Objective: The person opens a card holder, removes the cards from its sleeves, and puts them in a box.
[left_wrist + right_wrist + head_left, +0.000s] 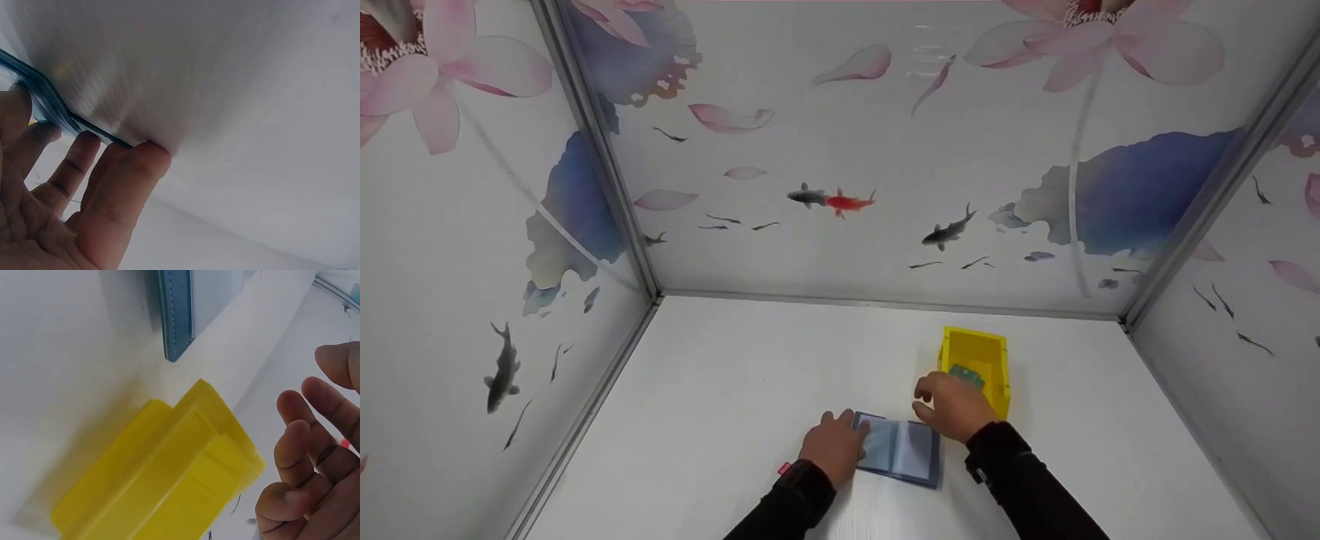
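Walled by white panels [840,262] printed with pink lotus blossoms, blue leaves and fish, and floored by a plain white tabletop [735,390]. At left, down on that surface, see the left hand [832,442], beyond a black cuff [808,486]: gripping the left edge of a blue stitched folder [913,451] with pale, sleeve-like pages, thumb over the page, fingertips against the outer margin. Probably held so to stop the cover springing up or sliding; firmness of that hold, impossible to tell. Next rightward, lying spread at its fold between the two hands, slightly askew, likely opened out to make both pages reachable from above. Further right, find the right hand [960,405], raised clear of folder and box, fingers loosely bent, holding nothing, apparently free for handling. Just past it, partly hidden by it, notice an open-topped yellow plastic box [997,375], set near the folder, presumably for an easy reach. Inside, glimpsed above the hand, a small green item [966,374], too covered to identify.
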Tool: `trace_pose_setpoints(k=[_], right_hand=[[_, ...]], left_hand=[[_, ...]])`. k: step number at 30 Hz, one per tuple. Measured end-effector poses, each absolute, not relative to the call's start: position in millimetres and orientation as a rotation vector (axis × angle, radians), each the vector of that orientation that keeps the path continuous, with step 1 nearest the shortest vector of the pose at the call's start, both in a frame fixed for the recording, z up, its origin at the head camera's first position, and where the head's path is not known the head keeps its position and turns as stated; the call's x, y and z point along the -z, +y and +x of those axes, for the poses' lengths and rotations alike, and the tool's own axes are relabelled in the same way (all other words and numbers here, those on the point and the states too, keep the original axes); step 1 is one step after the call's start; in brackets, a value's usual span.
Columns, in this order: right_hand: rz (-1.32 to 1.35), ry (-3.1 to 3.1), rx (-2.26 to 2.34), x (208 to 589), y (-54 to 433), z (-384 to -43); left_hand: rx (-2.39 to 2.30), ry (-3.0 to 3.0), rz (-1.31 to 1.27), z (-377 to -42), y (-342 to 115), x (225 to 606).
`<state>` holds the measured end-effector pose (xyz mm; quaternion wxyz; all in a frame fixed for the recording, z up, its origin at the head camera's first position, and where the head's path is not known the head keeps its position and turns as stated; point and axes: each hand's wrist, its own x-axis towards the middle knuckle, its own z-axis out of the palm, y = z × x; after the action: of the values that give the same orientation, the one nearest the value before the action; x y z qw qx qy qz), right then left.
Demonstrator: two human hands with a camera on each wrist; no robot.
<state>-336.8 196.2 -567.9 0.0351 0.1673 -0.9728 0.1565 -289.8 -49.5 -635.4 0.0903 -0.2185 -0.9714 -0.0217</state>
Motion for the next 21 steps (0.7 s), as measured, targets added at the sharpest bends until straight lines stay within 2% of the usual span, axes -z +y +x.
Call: trace_pose_setpoints(k=[15,21], right_hand=[[0.594,-3.086,-0.705,587.3,173.9,-321.4],[0.729,-3.139,-0.639,592.1,164.0,-320.8]], left_hand=[[0.050,-2.909,-0.624,-289.1,-47.7,635.0],[0.023,-2.923,-0.624,-289.3,-47.0,630.2]])
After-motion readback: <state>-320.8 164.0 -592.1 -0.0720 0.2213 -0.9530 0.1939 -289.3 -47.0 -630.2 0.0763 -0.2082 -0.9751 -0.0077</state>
